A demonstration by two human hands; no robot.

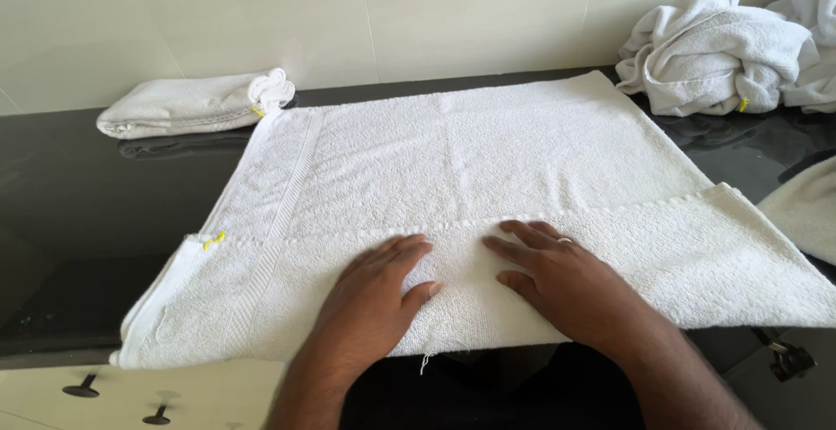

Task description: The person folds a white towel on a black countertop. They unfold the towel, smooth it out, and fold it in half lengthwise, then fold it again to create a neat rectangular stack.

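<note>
A large white towel lies spread on a black countertop, its near part folded over toward the middle. My left hand rests flat on the folded near strip, fingers apart. My right hand, with a ring on one finger, lies flat beside it on the same strip, fingers spread. Neither hand grips anything. A small yellow tag shows at the towel's left edge.
A folded white towel sits at the back left against the tiled wall. A heap of crumpled white towels lies at the back right. Another white cloth pokes in at the right edge. Cabinet knobs show below the counter.
</note>
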